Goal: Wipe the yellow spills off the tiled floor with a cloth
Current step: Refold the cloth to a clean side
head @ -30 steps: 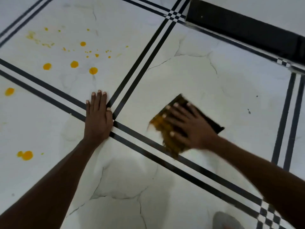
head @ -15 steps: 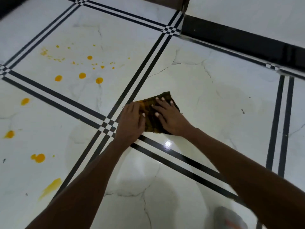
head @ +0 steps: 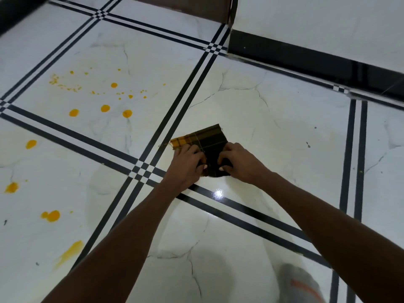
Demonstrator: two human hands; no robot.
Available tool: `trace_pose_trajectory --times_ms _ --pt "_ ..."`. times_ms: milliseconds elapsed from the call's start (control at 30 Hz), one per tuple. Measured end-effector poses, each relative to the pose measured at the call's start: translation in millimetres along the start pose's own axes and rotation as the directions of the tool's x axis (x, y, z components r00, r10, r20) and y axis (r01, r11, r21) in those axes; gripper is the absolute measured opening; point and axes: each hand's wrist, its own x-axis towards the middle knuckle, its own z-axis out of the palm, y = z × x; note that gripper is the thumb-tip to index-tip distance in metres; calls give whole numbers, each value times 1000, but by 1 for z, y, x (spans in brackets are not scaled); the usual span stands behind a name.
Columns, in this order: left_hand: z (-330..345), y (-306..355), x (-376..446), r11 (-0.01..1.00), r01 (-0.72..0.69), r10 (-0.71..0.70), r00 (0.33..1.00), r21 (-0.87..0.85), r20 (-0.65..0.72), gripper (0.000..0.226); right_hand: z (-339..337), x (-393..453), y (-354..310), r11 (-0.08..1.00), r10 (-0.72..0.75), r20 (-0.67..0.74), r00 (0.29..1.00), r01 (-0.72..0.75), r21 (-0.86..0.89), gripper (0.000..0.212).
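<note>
A dark checked cloth (head: 206, 141), stained yellow along its left edge, lies on the white tiled floor (head: 273, 138) just right of a black-striped tile joint. My left hand (head: 185, 165) pinches its near left edge and my right hand (head: 238, 160) pinches its near right edge, fingers curled on the fabric. Yellow spills (head: 105, 108) dot the tile to the upper left. More yellow drops (head: 51, 215) and a yellow smear (head: 70, 252) lie on the tile at the left.
A black skirting board (head: 306, 60) runs along a white wall at the upper right. A brown door frame (head: 196, 5) stands at the top. A grey and orange shoe or slipper (head: 299, 285) shows at the bottom right.
My left hand left the floor and joined the right hand on the cloth. Both hands went from flat on it to gripping its near edge. The view shifted back, showing more spills.
</note>
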Motion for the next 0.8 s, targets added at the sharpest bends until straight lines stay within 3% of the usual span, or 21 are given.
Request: trace_pose_trajectory --times_ms 67,133,233,333,433,633,800 --pt "-9 4 3 985 40 -49 997 -168 -51 12 -6 5 5 997 -8 -27 1000 11 80 11" --pt "-25 6 9 945 98 -122 991 -313 -60 13 -26 8 4 959 51 -72 996 -29 281 8" --pt "-54 7 21 925 86 -115 992 -369 -57 13 -56 16 0 893 140 3 990 -128 431 11" --pt "-84 10 37 907 68 -92 995 -415 -39 13 -78 27 -6 866 123 14 992 -114 487 21" --pt "-101 15 47 936 69 -72 997 -346 6 21 -87 33 -13 871 97 4 995 -87 484 28" --pt "-110 23 47 952 91 -87 996 -292 27 26 -77 32 -12 887 95 -22 995 -75 456 15" --pt "-130 31 57 872 118 -168 984 -474 -65 29 -89 30 -20 824 96 77 992 -123 554 24"
